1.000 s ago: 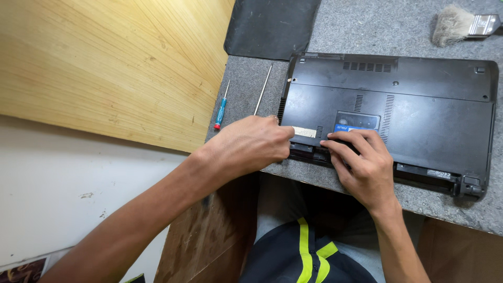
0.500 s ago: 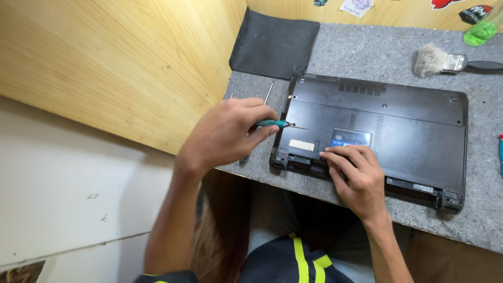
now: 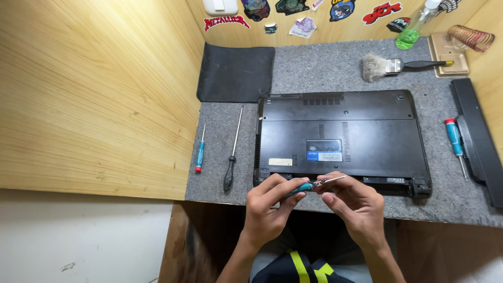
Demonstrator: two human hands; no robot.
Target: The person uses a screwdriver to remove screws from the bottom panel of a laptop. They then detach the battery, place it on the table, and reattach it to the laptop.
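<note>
Both my hands meet just in front of the near edge of a black laptop [image 3: 340,131], which lies bottom up on the grey felt mat [image 3: 325,68]. My left hand [image 3: 270,205] grips the handle of a small teal screwdriver [image 3: 306,186]. My right hand [image 3: 352,203] pinches its thin metal shaft, whose tip points right. The screwdriver is held level, a little above the laptop's front edge.
Left of the laptop lie a blue screwdriver [image 3: 199,152] and a long black-handled one [image 3: 232,154]. A black pad [image 3: 236,73] sits at the back left, with a brush [image 3: 390,65] and a green bottle [image 3: 411,32] behind the laptop. On the right lie a teal screwdriver [image 3: 454,139] and a long black bar [image 3: 477,139]. A wooden wall stands at left.
My left hand took up the teal screwdriver beside the laptop and brought it to the front. My right hand left the laptop's edge and closed on the shaft. The view widened.
</note>
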